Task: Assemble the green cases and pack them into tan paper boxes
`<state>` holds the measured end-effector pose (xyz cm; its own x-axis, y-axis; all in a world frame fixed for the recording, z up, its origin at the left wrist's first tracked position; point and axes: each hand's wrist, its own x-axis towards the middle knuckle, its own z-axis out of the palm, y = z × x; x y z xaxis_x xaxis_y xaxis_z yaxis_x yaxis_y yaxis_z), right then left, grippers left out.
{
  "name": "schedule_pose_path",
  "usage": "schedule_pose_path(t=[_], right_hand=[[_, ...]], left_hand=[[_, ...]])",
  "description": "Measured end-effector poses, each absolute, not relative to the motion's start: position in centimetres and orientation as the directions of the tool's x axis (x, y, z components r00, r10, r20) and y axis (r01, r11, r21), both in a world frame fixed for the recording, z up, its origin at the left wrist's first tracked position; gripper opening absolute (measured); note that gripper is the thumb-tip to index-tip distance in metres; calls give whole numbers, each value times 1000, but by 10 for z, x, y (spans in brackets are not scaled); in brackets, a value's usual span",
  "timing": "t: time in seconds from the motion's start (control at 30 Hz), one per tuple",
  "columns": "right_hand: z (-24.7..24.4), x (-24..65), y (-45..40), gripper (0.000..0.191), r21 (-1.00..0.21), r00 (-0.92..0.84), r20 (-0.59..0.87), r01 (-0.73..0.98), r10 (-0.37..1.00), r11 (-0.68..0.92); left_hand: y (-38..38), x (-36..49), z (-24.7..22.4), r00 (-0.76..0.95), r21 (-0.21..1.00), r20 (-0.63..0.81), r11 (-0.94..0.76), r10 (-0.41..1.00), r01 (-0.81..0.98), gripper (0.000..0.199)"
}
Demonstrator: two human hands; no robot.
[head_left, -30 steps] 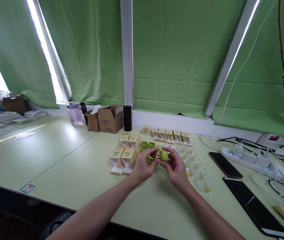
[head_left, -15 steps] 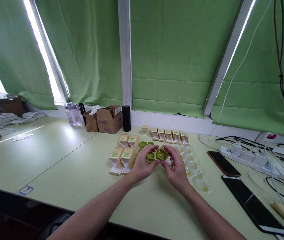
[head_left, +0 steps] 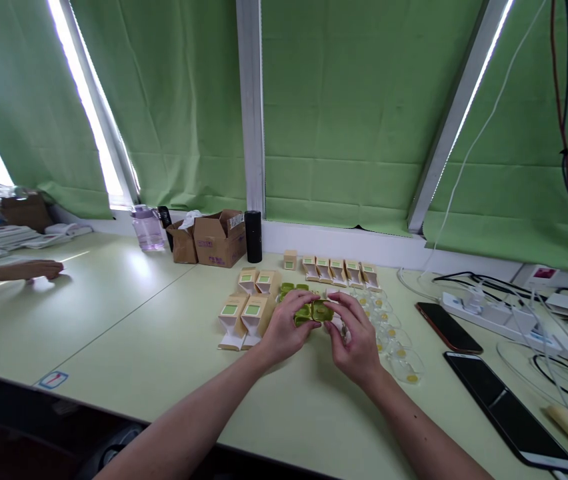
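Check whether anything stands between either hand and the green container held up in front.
Nothing visible does: the left hand and the right hand both touch the green container directly, at its opposite sides.

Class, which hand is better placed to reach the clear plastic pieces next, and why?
Probably the right hand: it is beside the clear plastic pieces, while the left hand is nearer the small front boxes. Both hands hold the green container.

- Free: tabletop point(head_left: 149, 347) L of open cartons point(head_left: 256, 311), plus nr strip betw. forearms point(head_left: 209, 407).
- L side: cartons block; green cups point(head_left: 287, 287) just behind L fingers point(head_left: 304, 297).
- R side: clear plastic pcs point(head_left: 407, 363), then phones point(head_left: 448, 327) + cables point(head_left: 484, 285).
- Far side: carton row point(head_left: 338, 272) nr wall point(head_left: 334, 242).
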<state>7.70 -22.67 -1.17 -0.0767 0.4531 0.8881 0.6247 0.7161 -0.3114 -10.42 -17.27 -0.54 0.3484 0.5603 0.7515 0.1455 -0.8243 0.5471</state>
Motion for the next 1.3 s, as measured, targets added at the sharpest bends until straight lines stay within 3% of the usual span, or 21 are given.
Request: schedule_pose_path(t=[0.17, 0.53, 1.3], right_hand=[[-12, 79, -226, 33, -189, -70, 930, 750, 361, 634], [-17, 81, -222, 28, -92, -125, 920, 853, 372, 514], [-12, 73, -226, 17, -113, -96, 928, 847, 359, 519]], left_hand=[[-175, -104, -7, 350, 498, 764, -840, 543, 216, 48], [-177, -103, -11, 414, 300, 823, -916, 389, 266, 54], [-181, -101, -10, 420, 227, 834, -915, 359, 333, 43]])
